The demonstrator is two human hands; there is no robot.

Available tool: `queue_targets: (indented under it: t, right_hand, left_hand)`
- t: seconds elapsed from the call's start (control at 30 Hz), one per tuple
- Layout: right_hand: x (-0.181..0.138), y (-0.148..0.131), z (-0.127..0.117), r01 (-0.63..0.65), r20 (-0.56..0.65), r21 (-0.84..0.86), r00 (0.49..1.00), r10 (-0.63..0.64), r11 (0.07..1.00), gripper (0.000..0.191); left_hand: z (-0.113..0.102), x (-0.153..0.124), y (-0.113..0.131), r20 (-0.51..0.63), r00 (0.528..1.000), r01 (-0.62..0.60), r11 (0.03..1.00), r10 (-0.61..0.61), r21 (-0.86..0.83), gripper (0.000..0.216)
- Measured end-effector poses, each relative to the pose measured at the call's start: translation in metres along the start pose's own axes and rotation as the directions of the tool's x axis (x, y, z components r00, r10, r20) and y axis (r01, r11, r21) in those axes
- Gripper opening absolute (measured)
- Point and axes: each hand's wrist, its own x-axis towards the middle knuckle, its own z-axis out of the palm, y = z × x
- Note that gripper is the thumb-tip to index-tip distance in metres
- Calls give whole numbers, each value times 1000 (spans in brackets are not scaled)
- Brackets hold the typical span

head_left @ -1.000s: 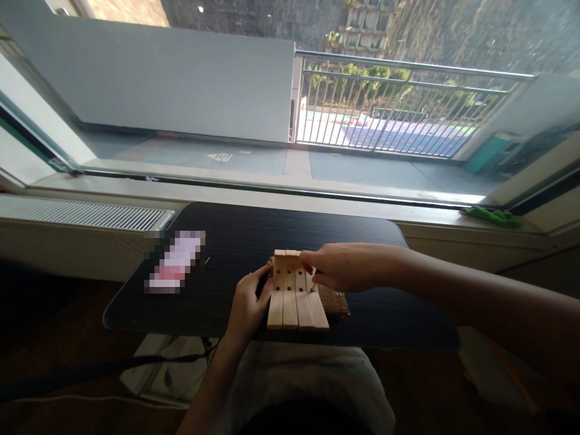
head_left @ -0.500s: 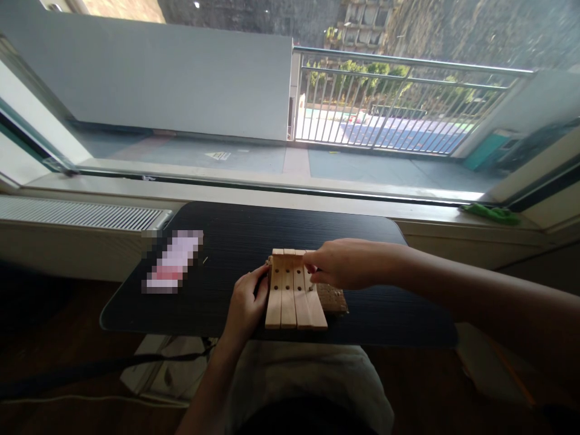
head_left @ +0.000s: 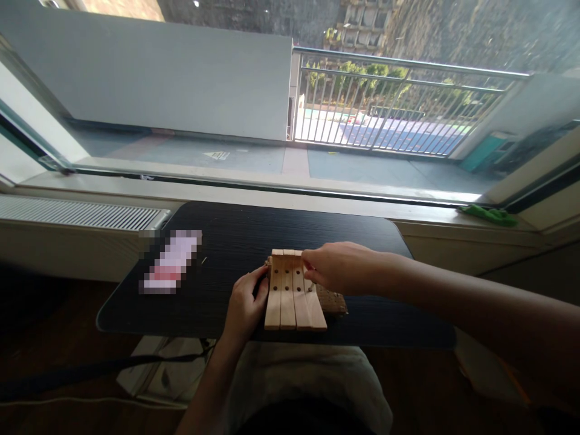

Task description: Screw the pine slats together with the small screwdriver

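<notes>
A pale wooden piece (head_left: 287, 311) made of several side-by-side slats, with two rows of dark holes and a raised far end, sits near the table's front edge. At its left side my left hand (head_left: 247, 299) is closed on the edge, thumb toward me and fingers partly hidden behind it. My right hand (head_left: 333, 266) is over the right slat, its fingertips pinching a thin, pin-like stick (head_left: 311, 287). The stick's lower end meets a hole in that slat; its upper end is hidden by the fingers. A brown, rough-edged block (head_left: 334, 303) shows under the right side.
The black table (head_left: 217, 235) has rounded corners. A pixelated pink item (head_left: 174, 260) lies at its left, with a small sliver (head_left: 203, 260) beside it. Beyond are a radiator (head_left: 86, 212), a window sill and a green cloth (head_left: 489, 215).
My right hand has dipped slightly toward the slat, still pinching the stick. My left hand keeps its hold, and the wooden piece stays in place.
</notes>
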Motion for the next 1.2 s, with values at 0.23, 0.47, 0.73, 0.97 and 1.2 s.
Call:
queue_targets:
  t: [0.23, 0.47, 0.73, 0.97, 1.2]
  right_hand:
    - [-11, -3, -9, 131, 1, -119, 991, -132, 984, 34]
    - [-13, 1, -13, 233, 113, -276, 971, -209, 932, 21]
    - [-18, 10, -15, 186, 78, -251, 982, -172, 950, 19]
    - [-23, 21, -16, 166, -18, -180, 985, -172, 969, 14]
    - [-20, 19, -9, 180, 0, -122, 983, -181, 976, 15]
  left_hand:
    - [1, 0, -1, 13, 999, 37, 999, -37, -9, 37]
    - [2, -1, -4, -6, 1000, 5, 1000, -4, 16, 35]
    - [2, -1, -4, 1, 1000, -3, 1000, 3, 25, 34]
    - [2, -2, -5, 4, 1000, -7, 1000, 6, 28, 35]
    - [2, -1, -4, 1, 1000, -4, 1000, 4, 25, 34]
